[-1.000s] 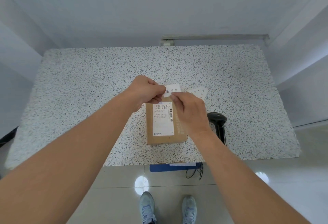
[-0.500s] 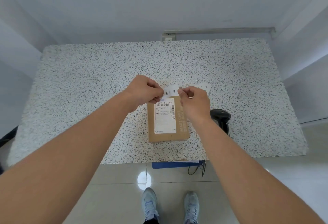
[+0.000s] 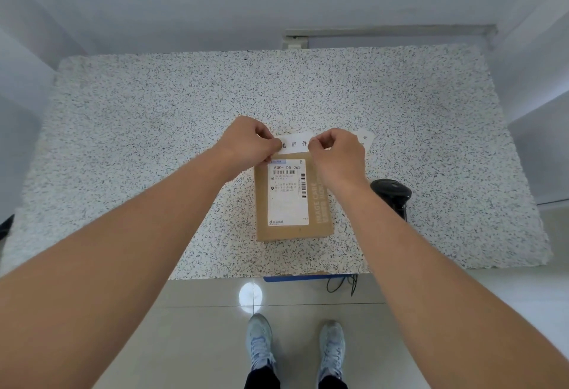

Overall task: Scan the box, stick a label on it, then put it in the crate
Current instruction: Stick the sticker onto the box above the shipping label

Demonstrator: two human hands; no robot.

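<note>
A flat brown cardboard box [image 3: 320, 216] lies on the speckled table [image 3: 154, 130], with a white shipping slip [image 3: 288, 194] stuck on its top. A small white label [image 3: 295, 143] with printed characters is stretched over the box's far edge. My left hand [image 3: 251, 144] pinches its left end and my right hand [image 3: 337, 154] pinches its right end. Whether the label touches the box I cannot tell. The crate shows only as a blue edge [image 3: 295, 278] under the table's front rim.
A black handheld scanner [image 3: 391, 193] rests on the table right of the box, its cable [image 3: 341, 284] hanging over the front edge. A white label sheet [image 3: 365, 137] lies behind my right hand. My shoes [image 3: 295, 348] stand on the tiled floor below.
Both hands have carried the label down and forward from above the box to its far edge. The label is now stretched flat between my fingers.
</note>
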